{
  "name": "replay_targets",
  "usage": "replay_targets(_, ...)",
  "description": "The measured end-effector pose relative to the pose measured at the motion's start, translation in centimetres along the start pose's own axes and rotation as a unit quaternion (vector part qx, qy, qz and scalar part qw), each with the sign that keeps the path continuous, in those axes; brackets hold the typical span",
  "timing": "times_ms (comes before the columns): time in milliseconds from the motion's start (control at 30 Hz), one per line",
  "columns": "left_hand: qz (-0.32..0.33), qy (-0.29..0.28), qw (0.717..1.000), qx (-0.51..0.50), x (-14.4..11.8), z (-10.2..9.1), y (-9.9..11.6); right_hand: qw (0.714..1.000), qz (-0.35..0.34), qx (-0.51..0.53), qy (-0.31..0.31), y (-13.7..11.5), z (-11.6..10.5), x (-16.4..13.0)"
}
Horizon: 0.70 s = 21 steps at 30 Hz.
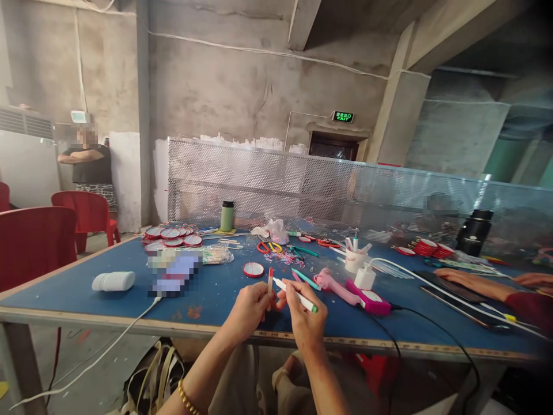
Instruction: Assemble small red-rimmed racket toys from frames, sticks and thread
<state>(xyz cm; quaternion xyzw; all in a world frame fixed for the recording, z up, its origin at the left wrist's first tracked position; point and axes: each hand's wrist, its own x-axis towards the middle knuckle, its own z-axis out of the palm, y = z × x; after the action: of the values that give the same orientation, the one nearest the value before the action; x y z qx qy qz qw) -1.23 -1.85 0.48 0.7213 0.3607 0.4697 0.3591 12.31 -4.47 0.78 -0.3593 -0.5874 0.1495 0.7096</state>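
Observation:
My left hand (250,308) pinches a thin wooden stick with a red tip (270,279), held upright over the near edge of the blue table (78,294). My right hand (305,320) grips a white pen with a green end (298,295), its tip pointing left toward the stick. The two hands almost touch. Just beyond them lie a round red-rimmed disc (253,269), teal and pink sticks (305,278) and a pink handheld device (345,291).
A stack of red-rimmed discs (173,236), a green bottle (227,217), scissors (268,247) and a white cup of sticks (355,256) sit farther back. A co-worker's arms (488,285) rest at right. Red chairs (38,242) stand left. A person (88,164) stands behind.

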Motion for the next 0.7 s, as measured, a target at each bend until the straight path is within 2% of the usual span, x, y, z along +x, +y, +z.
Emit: replay_targets(700, 0.010, 0.007, 0.999, 0.029, -0.16, 0.05, -0.16, 1.000, -0.029, 0.002, -0.010, -0.02, 0.16, -0.02)
